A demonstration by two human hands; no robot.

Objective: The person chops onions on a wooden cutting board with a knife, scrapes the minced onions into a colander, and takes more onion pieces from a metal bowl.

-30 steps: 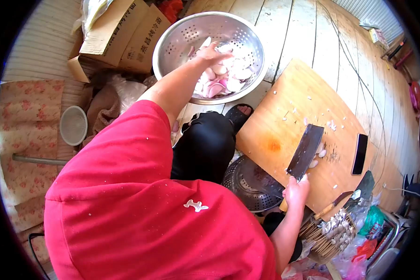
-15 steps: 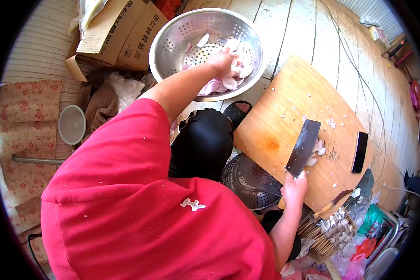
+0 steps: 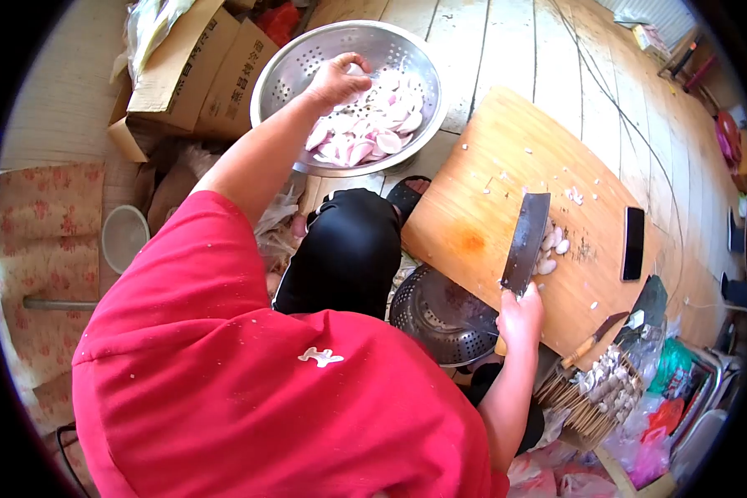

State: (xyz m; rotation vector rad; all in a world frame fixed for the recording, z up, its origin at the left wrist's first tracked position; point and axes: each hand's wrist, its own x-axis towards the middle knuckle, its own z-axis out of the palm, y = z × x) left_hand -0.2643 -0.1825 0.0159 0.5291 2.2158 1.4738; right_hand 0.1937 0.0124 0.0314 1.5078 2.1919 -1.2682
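Observation:
My left hand point(image 3: 340, 80) is over the left side of a metal colander point(image 3: 263, 108), its fingers curled around what looks like a pale onion piece. Sliced pinkish-white onions point(image 3: 378, 129) lie in the colander, mostly toward its right and near side. In my right hand point(image 3: 520, 319) is a cleaver point(image 3: 526, 241), its dark wide blade angled over the wooden board point(image 3: 456, 199). Several small peeled bulbs point(image 3: 549, 253), perhaps shallots, sit just right of the blade, and white scraps are scattered about the board.
A black phone point(image 3: 633, 245) lies at the board's right edge. A wooden-handled knife point(image 3: 593, 340) rests near a bundle of skewered pieces point(image 3: 602, 386). Below the board stands a second colander point(image 3: 440, 328). Cardboard boxes point(image 3: 199, 75) and a white basket point(image 3: 125, 238) are at left.
My left hand has moved from the onion pile to the colander's left side and lifted slightly. The right hand still holds the cleaver. The view has shifted a little.

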